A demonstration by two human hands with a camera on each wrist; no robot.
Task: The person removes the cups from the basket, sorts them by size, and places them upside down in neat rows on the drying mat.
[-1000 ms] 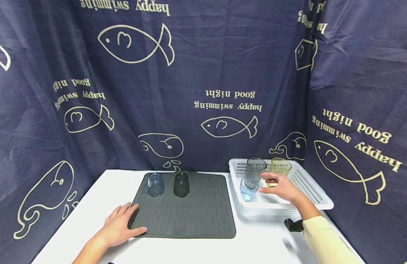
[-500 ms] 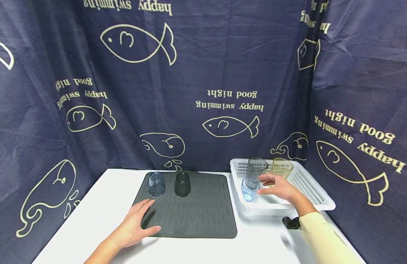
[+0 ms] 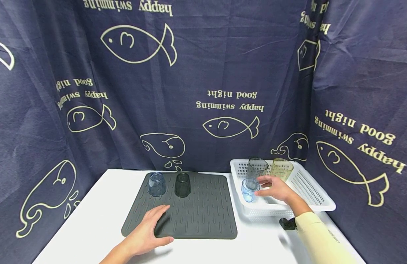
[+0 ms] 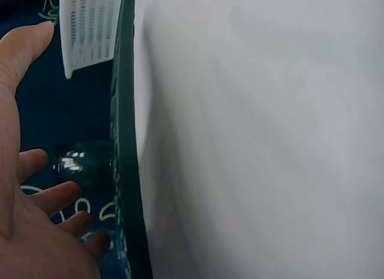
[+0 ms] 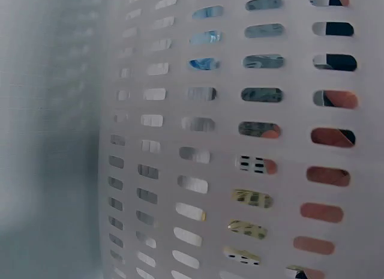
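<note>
My right hand (image 3: 277,189) reaches over the white basket (image 3: 310,206) with thumb and fingers apart. Its thumb tip overlaps the right side of a small light-blue glass (image 3: 248,195), and its fingertips are right by the rim. This glass stands mouth up. Behind the hand stand a taller grey glass (image 3: 254,169) and a yellowish glass (image 3: 278,169), partly hidden. My left hand (image 3: 145,233) is spread, holding nothing, over the front left of the dark drying mat (image 3: 203,216). At the mat's back, a blue glass (image 3: 157,185) and a dark grey glass (image 3: 182,186) stand upside down.
The basket wall (image 5: 225,153) fills much of the right wrist view, with glass and hand showing through its slots. A navy curtain (image 3: 177,91) with fish prints hangs behind and on both sides of the white table (image 3: 101,205).
My left hand has moved right, from the mat's left edge to over its front part. My right hand has shifted slightly left, so its thumb now overlaps the light-blue glass. The glasses have stayed put.
</note>
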